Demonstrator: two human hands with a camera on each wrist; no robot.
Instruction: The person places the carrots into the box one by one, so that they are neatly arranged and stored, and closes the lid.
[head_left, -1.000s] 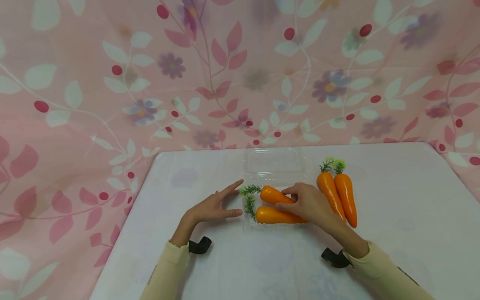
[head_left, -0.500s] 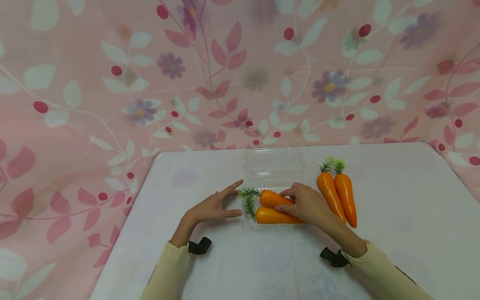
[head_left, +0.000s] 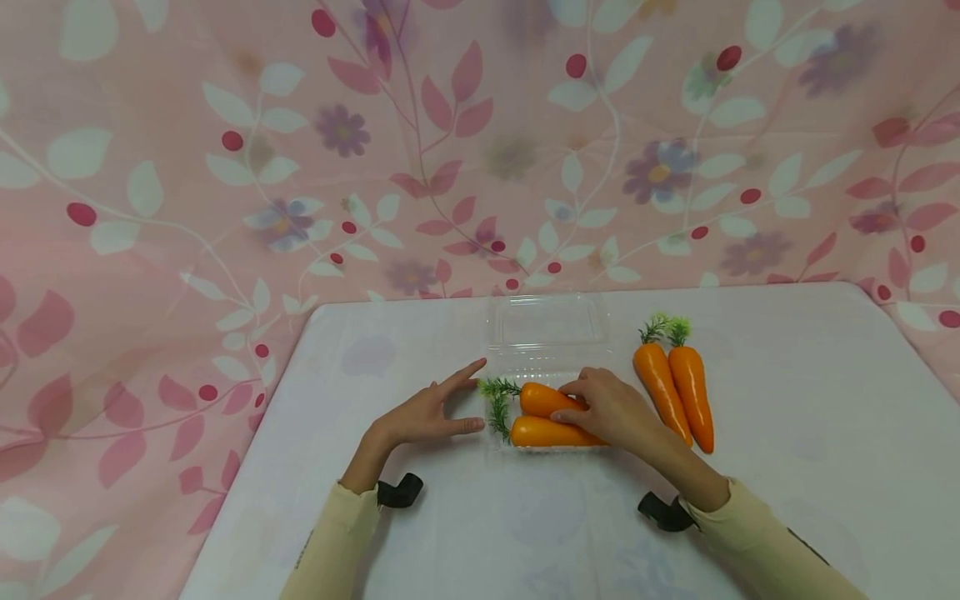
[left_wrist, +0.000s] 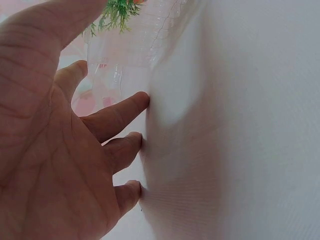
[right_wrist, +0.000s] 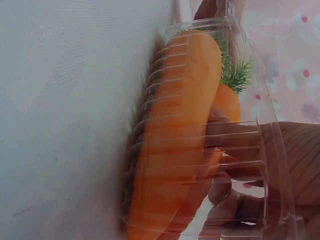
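Note:
A clear plastic clamshell box (head_left: 551, 322) lies open, its lid folded toward the back. Two orange carrots with green tops lie side by side in its base, tops to the left. My right hand (head_left: 618, 410) reaches in from the right and grips the farther carrot (head_left: 542, 399) between thumb and fingers. The nearer carrot (head_left: 551, 432) lies along the front wall; the right wrist view shows this carrot (right_wrist: 175, 125) through the ribbed plastic. At the box's left side, my left hand (head_left: 422, 418) has fingers spread, with the fingertips (left_wrist: 134, 192) down on the tablecloth.
Two more carrots (head_left: 662, 392) lie together on the white-covered table (head_left: 810, 375), right of the box and close to my right hand. A pink floral cloth (head_left: 480, 150) hangs behind the table's back edge.
The farther carrot has shifted down and toward the nearer one, with my right hand still on it. My left hand has stayed in place.

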